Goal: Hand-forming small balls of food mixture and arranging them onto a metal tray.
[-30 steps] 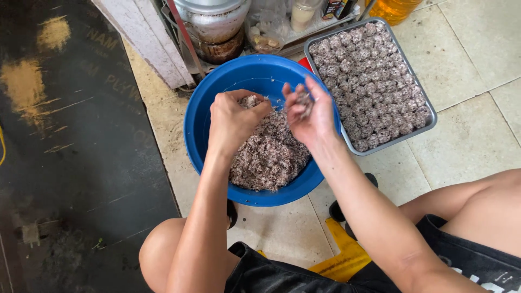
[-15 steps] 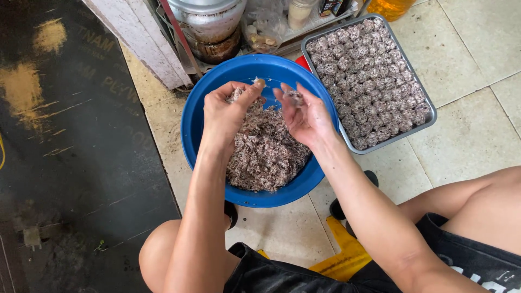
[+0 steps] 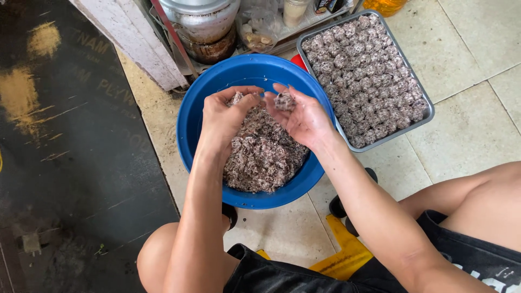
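Note:
A big blue basin [image 3: 198, 116] sits on the tiled floor, filled with a speckled dark-and-white mixture [image 3: 263, 157]. Over it, my left hand [image 3: 223, 116] is cupped around a clump of that mixture, fingers curled. My right hand [image 3: 301, 115] lies palm up beside it and holds a small rolled ball of mixture [image 3: 284, 101] at the fingertips. The fingertips of both hands almost meet above the basin's far side. To the right stands a metal tray [image 3: 429, 111] packed with several rows of finished balls.
A dark board [image 3: 65, 152] covers the floor on the left. Behind the basin are a metal pot [image 3: 202, 21], a white plank [image 3: 130, 40] and plastic bags with jars. My bare knees frame a yellow stool [image 3: 344, 255] at the bottom.
Both hands have drifted slightly left and closer together over the basin. The right hand turned palm up, so the small ball now shows at its fingertips.

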